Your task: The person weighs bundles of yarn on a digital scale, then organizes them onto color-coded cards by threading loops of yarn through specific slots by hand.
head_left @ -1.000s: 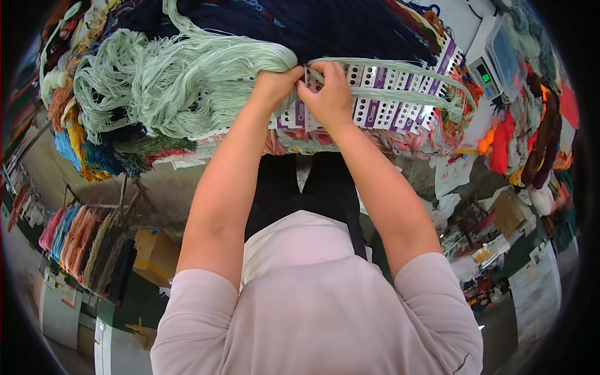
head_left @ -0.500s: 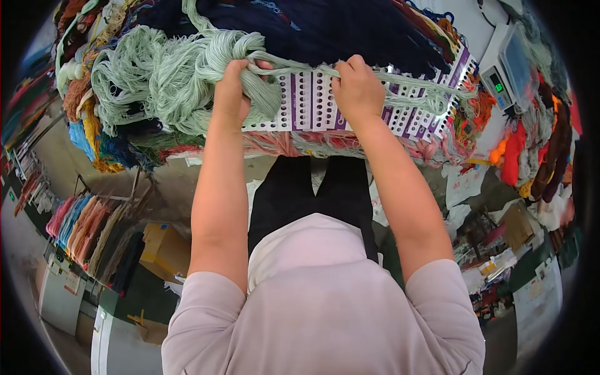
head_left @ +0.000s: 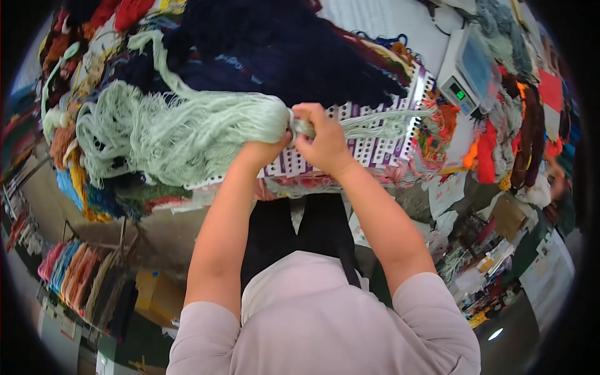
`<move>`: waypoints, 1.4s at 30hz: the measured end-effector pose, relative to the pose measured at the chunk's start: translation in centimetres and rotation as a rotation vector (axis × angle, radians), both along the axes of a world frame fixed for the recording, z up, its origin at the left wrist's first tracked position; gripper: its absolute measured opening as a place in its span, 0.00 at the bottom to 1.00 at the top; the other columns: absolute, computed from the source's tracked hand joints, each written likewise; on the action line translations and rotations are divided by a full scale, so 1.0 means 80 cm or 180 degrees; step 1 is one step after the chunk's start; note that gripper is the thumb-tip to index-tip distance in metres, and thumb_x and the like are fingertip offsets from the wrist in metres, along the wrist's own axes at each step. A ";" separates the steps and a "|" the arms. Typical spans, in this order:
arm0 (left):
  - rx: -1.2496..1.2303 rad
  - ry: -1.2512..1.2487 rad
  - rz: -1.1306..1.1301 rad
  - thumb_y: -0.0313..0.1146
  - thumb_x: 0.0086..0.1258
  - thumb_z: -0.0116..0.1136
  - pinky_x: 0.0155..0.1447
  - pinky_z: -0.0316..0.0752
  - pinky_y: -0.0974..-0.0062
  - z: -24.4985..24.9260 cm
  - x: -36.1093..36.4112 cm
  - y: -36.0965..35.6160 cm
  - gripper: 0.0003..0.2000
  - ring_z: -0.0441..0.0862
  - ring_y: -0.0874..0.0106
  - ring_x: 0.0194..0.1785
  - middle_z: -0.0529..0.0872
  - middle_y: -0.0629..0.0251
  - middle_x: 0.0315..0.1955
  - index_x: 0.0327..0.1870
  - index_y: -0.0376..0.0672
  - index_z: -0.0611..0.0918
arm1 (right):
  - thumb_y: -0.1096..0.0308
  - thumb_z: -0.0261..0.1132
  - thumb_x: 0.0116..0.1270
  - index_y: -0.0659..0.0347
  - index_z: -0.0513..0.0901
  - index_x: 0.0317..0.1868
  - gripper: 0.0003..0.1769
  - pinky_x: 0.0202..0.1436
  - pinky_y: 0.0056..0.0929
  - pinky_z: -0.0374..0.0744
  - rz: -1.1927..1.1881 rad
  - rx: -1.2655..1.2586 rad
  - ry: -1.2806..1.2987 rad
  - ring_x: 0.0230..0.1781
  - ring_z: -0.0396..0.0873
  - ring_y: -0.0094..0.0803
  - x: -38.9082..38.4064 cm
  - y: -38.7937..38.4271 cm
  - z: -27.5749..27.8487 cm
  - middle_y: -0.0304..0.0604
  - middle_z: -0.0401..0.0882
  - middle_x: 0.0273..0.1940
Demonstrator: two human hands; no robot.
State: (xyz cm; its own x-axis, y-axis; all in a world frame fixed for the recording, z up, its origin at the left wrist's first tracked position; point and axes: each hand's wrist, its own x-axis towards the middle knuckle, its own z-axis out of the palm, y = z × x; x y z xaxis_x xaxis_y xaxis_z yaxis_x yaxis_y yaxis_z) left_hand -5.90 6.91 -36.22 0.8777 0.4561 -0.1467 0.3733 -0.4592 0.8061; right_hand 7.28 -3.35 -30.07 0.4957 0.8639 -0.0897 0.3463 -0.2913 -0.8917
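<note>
A thick bundle of pale green yarn (head_left: 200, 128) stretches across the table edge in front of me. My left hand (head_left: 267, 152) is closed at the bundle's right end, its fingers partly hidden under the strands. Right beside it, my right hand (head_left: 322, 139) grips the narrowed neck of the same yarn, thumb and fingers curled around it. Loose green strands trail from there to the right, over white and purple cards with rows of holes (head_left: 369, 153). Behind the bundle lies a large heap of navy yarn (head_left: 250, 47).
A digital scale (head_left: 459, 87) with a lit green display stands at the right. Red yarn (head_left: 486, 153) and other coloured skeins hang around it. Below left, a rack holds hanging skeins (head_left: 81, 278) near a cardboard box (head_left: 161, 299).
My hands have come together at the yarn's neck, the right one moving left. The green yarn, spread out before, is now gathered into a smoother bundle. The view has shifted.
</note>
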 end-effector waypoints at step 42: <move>-0.3948 -0.1823 0.4180 0.30 0.71 0.54 0.29 0.64 0.79 0.004 -0.189 0.097 0.05 0.63 0.82 0.20 0.70 0.74 0.20 0.35 0.45 0.71 | 0.77 0.62 0.61 0.62 0.74 0.40 0.08 0.34 0.19 0.70 -0.0470 -0.0406 0.2040 0.28 0.71 0.18 0.026 0.006 -0.074 0.34 0.75 0.29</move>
State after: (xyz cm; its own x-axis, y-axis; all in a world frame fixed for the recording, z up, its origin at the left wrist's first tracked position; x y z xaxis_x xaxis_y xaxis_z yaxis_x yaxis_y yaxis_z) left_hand -21.02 14.63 -35.91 0.1653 0.6647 -0.7286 -0.4392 0.7110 0.5491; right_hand 9.38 -2.87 -36.00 0.4224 0.7542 -0.5027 -0.2921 -0.4118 -0.8632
